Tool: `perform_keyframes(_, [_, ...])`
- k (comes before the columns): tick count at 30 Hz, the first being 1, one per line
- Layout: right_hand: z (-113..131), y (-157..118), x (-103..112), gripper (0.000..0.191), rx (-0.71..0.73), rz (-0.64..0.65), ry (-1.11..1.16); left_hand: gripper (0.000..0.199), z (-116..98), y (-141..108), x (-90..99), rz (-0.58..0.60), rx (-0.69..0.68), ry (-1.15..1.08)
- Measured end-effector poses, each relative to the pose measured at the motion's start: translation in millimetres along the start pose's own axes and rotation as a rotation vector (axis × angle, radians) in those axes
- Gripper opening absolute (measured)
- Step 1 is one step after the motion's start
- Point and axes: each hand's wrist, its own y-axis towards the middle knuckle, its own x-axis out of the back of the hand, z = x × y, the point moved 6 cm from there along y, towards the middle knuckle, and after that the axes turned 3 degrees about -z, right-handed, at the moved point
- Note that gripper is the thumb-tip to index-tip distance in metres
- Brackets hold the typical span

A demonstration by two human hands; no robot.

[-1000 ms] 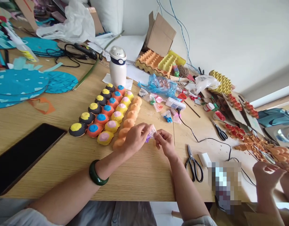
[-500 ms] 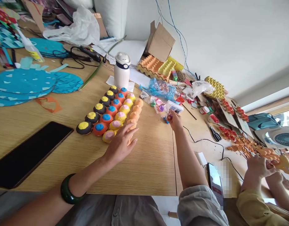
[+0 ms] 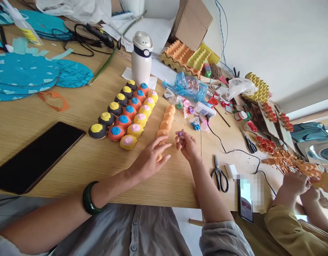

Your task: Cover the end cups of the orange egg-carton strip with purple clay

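Note:
My left hand lies over the near end of an orange egg-carton strip, its fingers loosely stretched and apart, partly hiding the cups. In my right hand, just right of the strip, thumb and fingertips pinch a small purple clay ball. Left of the strip stand painted-looking rows: yellow cups with pink tops, red-orange cups with blue tops and black cups with yellow tops. Small bags of coloured clay lie beyond my right hand.
A white tumbler stands behind the rows. A black phone lies left. Scissors, a power strip and its cord are to the right. Egg cartons sit at the back. Another person's hands work at far right.
The orange strip now stands apart from the yellow row, shifted right with my left hand. My right hand has come back from the clay bags with the purple ball. The view has shifted.

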Motion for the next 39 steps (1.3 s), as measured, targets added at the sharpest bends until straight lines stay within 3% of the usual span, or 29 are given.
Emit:
perform_keyframes(5, [-1.7,-14.2,-5.3,0.027,0.08,0.036,0.099,0.029,-6.2,31.7,15.1,-0.129,-0.04,-0.061])
perform_keyframes(9, [-3.8,-19.0,-5.9,0.028,0.071,0.073,0.167,0.026,-2.1,46.1,12.3,-0.174,-0.033,-0.101])
perform_keyframes(14, [-6.6,-18.8,-5.0,0.025,0.043,0.073,0.129,0.025,0.1,41.1,9.3,-0.22,-0.056,-0.103])
perform_keyframes(22, [-12.5,-27.2,-17.5,0.037,0.025,0.114,0.113,0.03,-3.7,34.7,9.2,-0.187,-0.108,-0.007])
perform_keyframes(26, [-16.1,-33.1,-23.6,0.038,0.018,0.148,0.049,0.015,-7.8,34.7,10.7,-0.216,-0.187,-0.045])
perform_keyframes(32, [-15.4,-26.7,-15.0,0.052,-0.132,0.1,0.128,0.018,2.5,36.7,27.3,-0.328,-0.02,-0.069])
perform_keyframes(39, [-7.7,-28.5,-16.6,0.07,-0.209,0.11,0.211,0.037,16.5,35.2,21.2,-0.298,0.165,-0.271])
